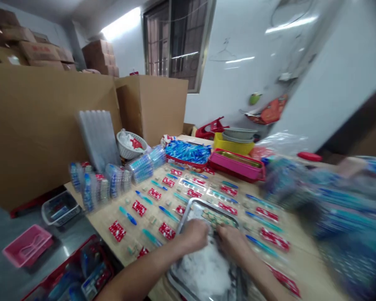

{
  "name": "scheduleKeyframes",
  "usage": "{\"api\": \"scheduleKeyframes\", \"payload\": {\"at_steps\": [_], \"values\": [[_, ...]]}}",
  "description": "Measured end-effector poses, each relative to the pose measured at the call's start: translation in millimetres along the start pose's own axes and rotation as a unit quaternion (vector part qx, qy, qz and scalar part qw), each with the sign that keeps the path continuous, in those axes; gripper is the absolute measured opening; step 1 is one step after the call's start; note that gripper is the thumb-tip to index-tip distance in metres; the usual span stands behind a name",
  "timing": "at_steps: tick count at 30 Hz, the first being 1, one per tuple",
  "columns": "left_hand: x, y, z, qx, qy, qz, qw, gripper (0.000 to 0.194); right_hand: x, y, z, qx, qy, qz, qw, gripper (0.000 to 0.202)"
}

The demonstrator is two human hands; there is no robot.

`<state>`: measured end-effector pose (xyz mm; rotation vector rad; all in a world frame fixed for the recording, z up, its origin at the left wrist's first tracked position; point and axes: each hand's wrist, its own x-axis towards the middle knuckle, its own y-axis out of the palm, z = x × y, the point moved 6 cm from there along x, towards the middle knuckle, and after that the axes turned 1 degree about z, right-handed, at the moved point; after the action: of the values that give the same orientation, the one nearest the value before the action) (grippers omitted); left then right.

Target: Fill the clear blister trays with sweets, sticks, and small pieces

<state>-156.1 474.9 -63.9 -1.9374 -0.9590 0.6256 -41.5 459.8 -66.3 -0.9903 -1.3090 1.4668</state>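
Note:
A metal tray with white powder and a group of small pale green pieces lies in front of me. My left hand is over its left part, fingers curled; what it holds, if anything, is hidden. My right hand touches the pieces at the tray's right side, its fingers bent together, and the fingertips are too blurred to make out. Around the tray, clear plastic packs with blue pens and red patterned cards lie in rows on the wooden table.
A red basket of blue pens and a pink box stand at the table's back. Stacked clear packs stand at the back left. Blurred bagged packs fill the right side. Bins sit on the floor at left.

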Motion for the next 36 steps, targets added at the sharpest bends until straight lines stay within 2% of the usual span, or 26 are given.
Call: {"api": "scheduleKeyframes", "payload": {"at_steps": [3, 5, 8, 13, 15, 19, 22, 27, 33, 34, 36], "values": [[-6.1, -8.2, 20.6, -0.084, -0.048, -0.043, 0.994, 0.018, -3.5, -13.8, -2.8, 0.077, 0.046, -0.013, 0.996, 0.023], [-9.2, -12.0, 32.5, -0.142, -0.072, -0.056, 0.986, 0.013, -4.6, -19.3, -5.8, 0.206, 0.059, -0.033, 0.976, 0.019], [-13.7, -12.4, 40.6, -0.22, -0.105, -0.05, 0.969, 0.01, -6.8, -16.4, -3.0, 0.385, 0.055, -0.016, 0.921, 0.015], [-22.3, -6.3, 32.5, -0.298, -0.142, -0.029, 0.944, 0.011, -16.5, -5.2, 23.1, 0.586, 0.032, 0.066, 0.807, 0.017], [-27.8, -5.3, 27.3, -0.309, -0.138, -0.013, 0.941, 0.015, -21.4, -4.1, 31.2, 0.592, 0.028, 0.074, 0.802, 0.015], [-44.9, -10.8, 16.5, -0.295, -0.104, 0.017, 0.95, 0.021, -30.1, -1.5, 39.3, 0.541, 0.034, 0.055, 0.838, 0.01], [-58.1, -18.0, 8.7, -0.259, -0.08, 0.017, 0.962, 0.021, -35.8, 3.0, 45.4, 0.528, 0.038, 0.041, 0.847, 0.009], [-73.5, -24.4, 5.0, -0.182, -0.075, 0.002, 0.98, 0.021, -46.3, 7.4, 56.4, 0.569, 0.05, 0.034, 0.82, 0.008], [-91.4, -27.4, 17.7, -0.109, -0.094, 0.015, 0.99, 0.019, -60.6, 13.8, 70.0, 0.651, 0.075, 0.032, 0.755, 0.017], [-94.8, -27.7, 19.0, -0.101, -0.096, 0.021, 0.99, 0.019, -63.0, 14.9, 73.1, 0.652, 0.075, 0.024, 0.754, 0.017], [-101.4, -28.3, 20.1, -0.091, -0.097, 0.033, 0.991, 0.019, -68.2, 17.1, 80.3, 0.634, 0.072, 0.009, 0.77, 0.012]]}}
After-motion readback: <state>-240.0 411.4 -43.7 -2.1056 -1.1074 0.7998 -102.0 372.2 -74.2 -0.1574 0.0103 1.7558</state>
